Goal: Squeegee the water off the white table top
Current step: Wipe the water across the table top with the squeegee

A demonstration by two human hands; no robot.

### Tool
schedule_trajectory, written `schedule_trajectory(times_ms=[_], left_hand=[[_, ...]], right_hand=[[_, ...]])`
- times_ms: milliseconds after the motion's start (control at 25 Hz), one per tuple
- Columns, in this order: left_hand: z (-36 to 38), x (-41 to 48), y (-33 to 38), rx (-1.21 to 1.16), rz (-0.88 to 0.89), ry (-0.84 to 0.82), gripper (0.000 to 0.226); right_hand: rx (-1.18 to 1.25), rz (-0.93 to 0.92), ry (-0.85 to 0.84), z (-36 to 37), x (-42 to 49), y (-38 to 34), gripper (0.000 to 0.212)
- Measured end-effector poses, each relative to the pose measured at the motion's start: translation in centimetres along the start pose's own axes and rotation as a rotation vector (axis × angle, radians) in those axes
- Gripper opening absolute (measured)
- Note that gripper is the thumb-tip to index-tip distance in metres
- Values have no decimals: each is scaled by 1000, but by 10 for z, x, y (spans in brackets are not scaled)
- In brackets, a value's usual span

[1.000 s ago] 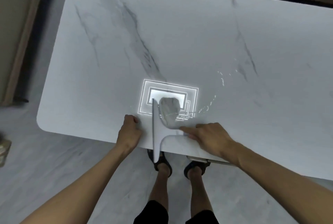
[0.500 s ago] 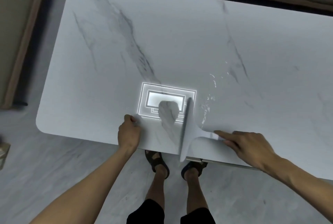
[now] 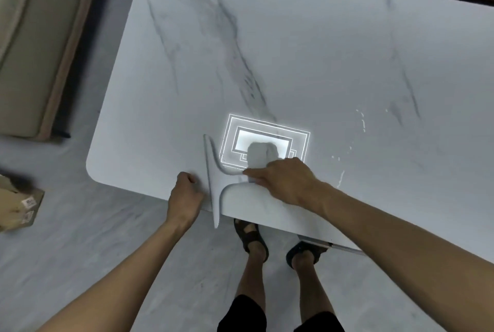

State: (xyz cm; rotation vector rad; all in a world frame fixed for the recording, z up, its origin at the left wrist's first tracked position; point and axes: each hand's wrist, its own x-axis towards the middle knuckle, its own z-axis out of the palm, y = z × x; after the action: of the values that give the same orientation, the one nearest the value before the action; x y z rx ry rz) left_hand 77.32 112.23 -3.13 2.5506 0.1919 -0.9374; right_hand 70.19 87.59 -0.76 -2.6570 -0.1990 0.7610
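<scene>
A white marble-veined table top (image 3: 294, 45) fills most of the view. My right hand (image 3: 283, 180) grips the handle of a pale grey squeegee (image 3: 213, 184), whose long blade stands across the near edge and overhangs it. My left hand (image 3: 184, 198) is curled over the near table edge just left of the blade, with fingers closed. Small bright water drops and streaks (image 3: 362, 123) lie on the table right of my right hand. A ceiling light's reflection (image 3: 264, 139) shines on the surface just beyond the squeegee.
My two sandalled feet (image 3: 251, 235) stand on the grey floor under the near edge. A beige sofa (image 3: 32, 37) runs along the left. A cardboard box (image 3: 18, 208) lies on the floor at the left. Dark furniture borders the far side.
My right hand has swept the squeegee leftwards along the near edge, from right of the reflection to beside my left hand. The view has shifted so the table sits further right.
</scene>
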Motion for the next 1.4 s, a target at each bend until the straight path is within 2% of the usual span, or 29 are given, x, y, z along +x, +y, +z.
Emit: schedule_trajectory(times_ms=[160, 280, 440, 560, 680, 760, 880, 1000, 1120, 1400], left_hand=[[18, -3, 18, 31, 64, -87, 23], [29, -7, 36, 47, 100, -120, 23], [34, -12, 49, 47, 136, -108, 26], [25, -13, 45, -64, 97, 31, 23], [2, -4, 23, -150, -26, 184, 17], [-19, 5, 1, -148, -85, 245, 16], [-43, 15, -28, -136, -104, 269, 18], [-50, 17, -46, -94, -90, 220, 22], [-37, 16, -48, -49, -44, 150, 25], [34, -24, 21, -4, 117, -53, 31]], right_hand=[[66, 232, 80, -2, -83, 63, 40], [49, 440, 67, 2, -157, 101, 42], [-25, 634, 58, -4, -221, 118, 43], [-56, 510, 57, -14, -201, 93, 47], [-10, 181, -14, -18, -118, 36, 43], [-5, -8, -91, -12, -51, -11, 42], [-48, -153, -109, -2, 25, -61, 41], [-66, -150, -82, 6, 60, -76, 40], [1, -73, -14, 8, 52, -53, 35], [43, 232, 128, 13, -98, 70, 39]])
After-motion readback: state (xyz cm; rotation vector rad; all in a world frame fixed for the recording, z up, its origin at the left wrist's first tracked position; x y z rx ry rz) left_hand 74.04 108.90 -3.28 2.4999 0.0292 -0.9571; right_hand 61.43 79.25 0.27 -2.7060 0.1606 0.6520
